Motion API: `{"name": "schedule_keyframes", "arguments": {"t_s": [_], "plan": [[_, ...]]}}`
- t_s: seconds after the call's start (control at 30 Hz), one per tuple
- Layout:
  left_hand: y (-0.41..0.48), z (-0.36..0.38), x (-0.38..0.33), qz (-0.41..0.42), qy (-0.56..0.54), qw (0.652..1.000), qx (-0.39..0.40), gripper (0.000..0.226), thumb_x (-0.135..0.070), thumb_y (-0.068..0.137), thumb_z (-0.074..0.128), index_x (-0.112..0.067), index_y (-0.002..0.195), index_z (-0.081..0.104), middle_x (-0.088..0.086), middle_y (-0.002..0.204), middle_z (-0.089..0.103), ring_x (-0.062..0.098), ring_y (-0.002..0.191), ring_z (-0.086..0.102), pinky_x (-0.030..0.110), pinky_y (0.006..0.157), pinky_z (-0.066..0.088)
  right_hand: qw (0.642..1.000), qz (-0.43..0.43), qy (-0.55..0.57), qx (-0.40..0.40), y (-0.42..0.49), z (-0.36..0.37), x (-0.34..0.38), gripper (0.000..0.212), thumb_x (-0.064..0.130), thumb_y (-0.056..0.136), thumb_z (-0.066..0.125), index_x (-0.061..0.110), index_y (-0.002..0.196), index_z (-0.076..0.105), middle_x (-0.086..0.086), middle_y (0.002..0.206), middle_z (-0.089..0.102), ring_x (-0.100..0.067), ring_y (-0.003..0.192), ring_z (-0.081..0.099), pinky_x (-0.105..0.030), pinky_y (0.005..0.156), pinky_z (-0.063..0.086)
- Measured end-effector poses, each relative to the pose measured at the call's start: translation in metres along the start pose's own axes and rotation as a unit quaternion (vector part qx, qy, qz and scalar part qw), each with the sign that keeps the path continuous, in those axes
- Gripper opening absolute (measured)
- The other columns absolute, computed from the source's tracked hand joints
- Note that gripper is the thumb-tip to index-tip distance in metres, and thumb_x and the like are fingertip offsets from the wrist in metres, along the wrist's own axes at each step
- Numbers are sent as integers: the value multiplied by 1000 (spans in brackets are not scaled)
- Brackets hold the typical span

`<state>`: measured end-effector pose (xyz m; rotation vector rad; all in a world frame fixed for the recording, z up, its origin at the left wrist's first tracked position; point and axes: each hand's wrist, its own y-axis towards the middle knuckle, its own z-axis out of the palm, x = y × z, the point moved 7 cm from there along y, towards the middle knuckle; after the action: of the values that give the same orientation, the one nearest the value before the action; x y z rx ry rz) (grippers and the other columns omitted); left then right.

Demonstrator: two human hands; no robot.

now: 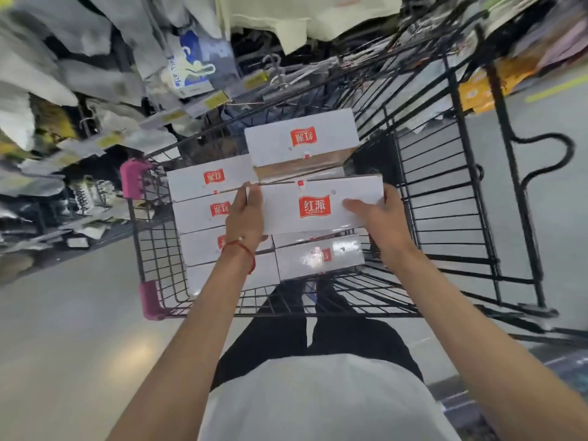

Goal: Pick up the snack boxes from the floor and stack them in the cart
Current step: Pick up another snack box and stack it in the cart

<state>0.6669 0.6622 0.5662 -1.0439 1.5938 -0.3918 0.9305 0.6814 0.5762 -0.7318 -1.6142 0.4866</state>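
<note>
1. The held box (321, 186) hangs over the right side of the cart (445, 192). Its long axis runs left to right, with a hand at each short end.
2. The left hand (246, 214) wraps the left end. The right hand (381, 218) clamps the right end, thumb on top.
3. The likely landing spot is straight down, on the near glossy box (318, 256).
4. The boxes are smooth, flat white cardboard; the cart is black wire.

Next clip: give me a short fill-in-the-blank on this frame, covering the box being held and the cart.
1. The left hand and right hand grip the held box, whose logo is ____.
2. The string bracelet sits on the ____ wrist.
3. The wire cart has corner bumpers coloured ____.
4. The person's trousers are ____.

Missing words: red; left; pink; black.
</note>
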Motion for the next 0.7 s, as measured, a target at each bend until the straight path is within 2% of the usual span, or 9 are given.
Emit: {"name": "schedule_keyframes", "arguments": {"t_s": [0.1,0.2,0.3,0.37,0.5,0.6,0.7], "plan": [[18,8,5,-25,-4,1000,2,53,-56,104,37,-36,154,37,0,155,41,29,136,46,55,103,51,1000,19,-19,11,26,6,-1,65,15,82,85,18,137,50,1,122,68,-19,112,67,-39,100,56],[39,16,7,-42,2,999,9,61,-63,97,38,-39,153,38,1,154,47,32,138,47,55,112,43,999,21,-37,18,52,14,2,61,12,81,86,17,133,55,2,119,70,-16,110,68,-32,93,58],[59,20,5,-61,-3,998,5,74,-71,82,39,-38,149,46,2,150,53,32,136,50,55,112,43,996,14,-82,30,79,21,6,63,18,78,88,19,133,57,1,122,71,-19,113,68,-40,99,57],[67,24,2,-69,-13,997,9,76,-74,80,41,-38,146,50,2,148,56,31,134,53,54,111,44,995,15,-91,42,92,25,8,61,16,79,88,18,132,58,1,122,72,-19,114,68,-44,101,57],[85,30,7,-68,-2,998,12,89,-84,61,36,-44,138,55,-3,141,61,31,128,58,56,108,46,991,29,-120,53,104,29,10,62,14,84,84,17,138,55,0,128,68,-19,120,64,-37,102,55],[88,31,7,-73,18,997,18,85,-87,65,31,-49,139,52,-2,144,59,32,130,57,57,108,46,988,36,-139,56,107,30,10,67,15,85,83,16,143,50,-1,133,65,-20,125,60,-38,105,53],[87,30,3,-70,21,997,15,71,-77,78,31,-48,139,50,-2,142,60,33,127,58,58,106,48,987,34,-142,59,107,32,12,67,14,86,83,16,144,49,-2,134,63,-20,124,59,-41,106,53]]}}
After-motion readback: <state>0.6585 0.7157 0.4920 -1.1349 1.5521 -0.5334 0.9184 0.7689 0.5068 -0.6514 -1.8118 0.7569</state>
